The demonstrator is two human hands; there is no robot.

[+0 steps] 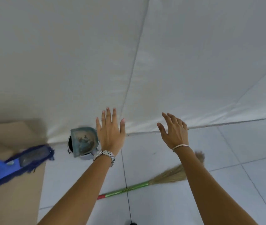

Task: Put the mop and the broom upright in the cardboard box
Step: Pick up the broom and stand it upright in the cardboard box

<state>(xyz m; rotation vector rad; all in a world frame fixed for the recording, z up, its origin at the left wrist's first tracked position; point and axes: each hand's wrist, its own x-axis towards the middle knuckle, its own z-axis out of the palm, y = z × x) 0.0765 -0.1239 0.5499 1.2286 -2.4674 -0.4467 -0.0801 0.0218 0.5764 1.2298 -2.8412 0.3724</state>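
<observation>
The blue flat mop head (15, 163) with a dark fringe rests across the top of the cardboard box (13, 200) at the lower left; a bit of its yellow handle shows at the left edge. The straw broom (169, 176), with a green and red handle, lies flat on the tiled floor between my forearms. My left hand (110, 132) is held out with fingers spread and holds nothing. My right hand (174, 130) is also spread and empty, above the broom's bristles.
A small grey bin (86, 155) with a dirty teal swing lid stands on the floor by the white wall (129, 54), just left of my left wrist. Pale floor tiles (242, 151) stretch to the right.
</observation>
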